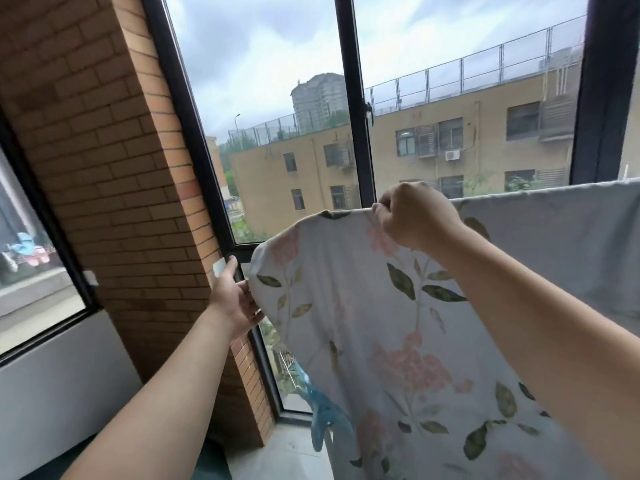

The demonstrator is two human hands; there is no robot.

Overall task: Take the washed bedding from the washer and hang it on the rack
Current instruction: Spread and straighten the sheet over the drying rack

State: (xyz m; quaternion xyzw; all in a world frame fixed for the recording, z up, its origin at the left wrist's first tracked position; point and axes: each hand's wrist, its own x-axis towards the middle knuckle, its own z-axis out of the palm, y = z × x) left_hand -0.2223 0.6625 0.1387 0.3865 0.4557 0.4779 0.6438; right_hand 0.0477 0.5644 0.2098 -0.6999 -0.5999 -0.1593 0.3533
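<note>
The floral sheet (363,323) is pinched at its top edge by curled fingers of the right hand (412,216), at its left edge by the left hand (235,299).

Sheet cut off, fingers hidden.
Floral sheet (381,323) runs off bottom edge; left hand (235,299) fingertips behind its edge; grey sheet (561,244) cut by right edge; blue item (323,420) half behind it, unclear.

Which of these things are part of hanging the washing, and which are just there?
In the job: white floral-print bed sheet; left hand holding its side edge; right hand pinching its top edge; pale grey cloth draped alongside.
Just there: orange brick pillar; black-framed window; teal plastic object below the sheet.
</note>
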